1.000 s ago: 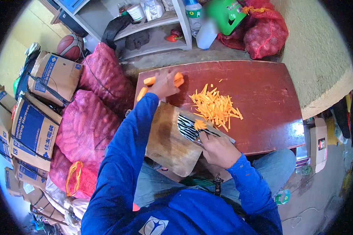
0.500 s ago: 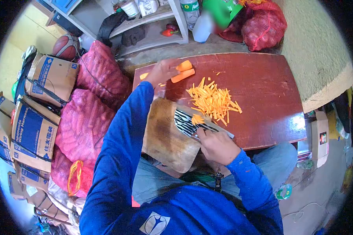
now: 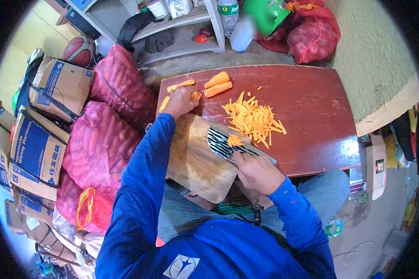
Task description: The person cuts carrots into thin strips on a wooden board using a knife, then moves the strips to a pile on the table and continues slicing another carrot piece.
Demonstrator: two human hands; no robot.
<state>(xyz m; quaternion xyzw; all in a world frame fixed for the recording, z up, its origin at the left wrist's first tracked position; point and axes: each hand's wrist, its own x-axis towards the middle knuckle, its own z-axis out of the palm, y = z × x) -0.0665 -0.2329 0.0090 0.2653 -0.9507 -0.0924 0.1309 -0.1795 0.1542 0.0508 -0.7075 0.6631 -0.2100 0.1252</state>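
Your desk's near edge meets the board, likely for reach; your right hand clasps the knife; your left hand curls over a left-end carrot, grip unclear; strips ride the knife, perhaps why it's held flat.

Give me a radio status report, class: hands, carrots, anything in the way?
Left hand at a carrot, grip unclear. Right hand gripping knife, partly over board. Strips piled on table. Possible snag: a few strips on the knife.
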